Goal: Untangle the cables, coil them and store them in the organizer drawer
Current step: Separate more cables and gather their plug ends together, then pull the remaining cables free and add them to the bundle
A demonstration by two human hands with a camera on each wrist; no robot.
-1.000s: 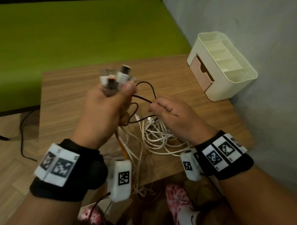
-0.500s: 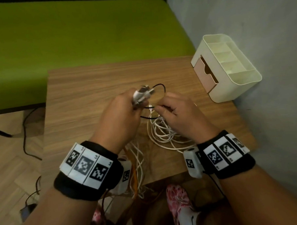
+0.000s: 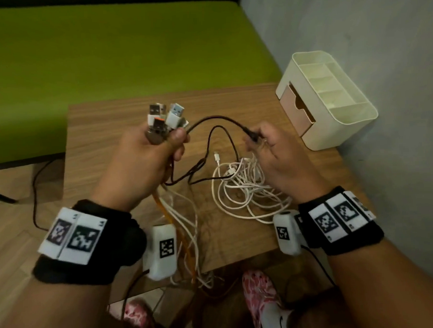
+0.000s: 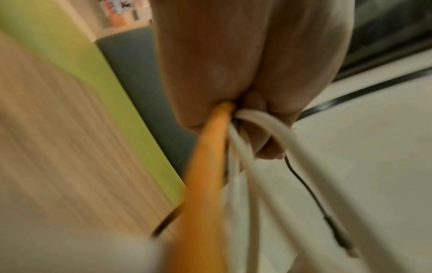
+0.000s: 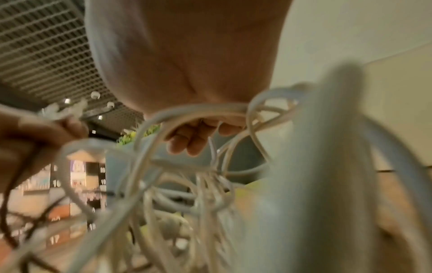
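Several USB plugs [image 3: 164, 117] upright, tips upward

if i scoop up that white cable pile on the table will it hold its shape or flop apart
Likely flops: the white cable pile lies in loose, uneven loops with nothing tying them. It probably drags the black cable too, since that runs into the pile. Thin cords look light.

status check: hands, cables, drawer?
Left hand grips USB plug bundle. Right hand pinches black cable end. White cables tangled on table. Organizer drawer holds no cables yet.
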